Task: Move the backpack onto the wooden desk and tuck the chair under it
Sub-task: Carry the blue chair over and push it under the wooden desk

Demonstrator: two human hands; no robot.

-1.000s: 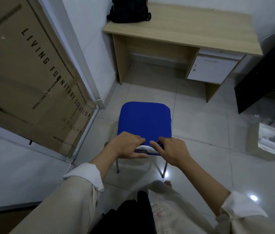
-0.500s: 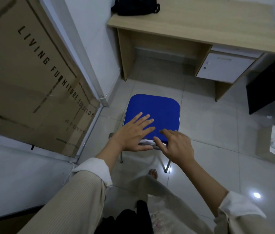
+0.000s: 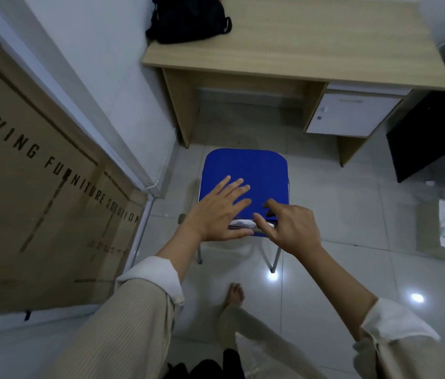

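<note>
— So, where is the backpack (image 3: 188, 19)?
— On the tabletop (image 3: 311, 42), at its back left corner by the wall.
— And the chair (image 3: 244, 181)?
— Out on the tiled floor (image 3: 352, 214), its blue seat just in front of the desk's opening, not under it.
— What are the hands doing?
— The left hand (image 3: 217, 212) is spread flat, fingers splayed over the near part of the seat, thumb along the near edge, gripping nothing. The right hand (image 3: 289, 228) is loosely curled at the same edge, index finger extended onto the blue; whether it pinches the rim, I cannot tell.
</note>
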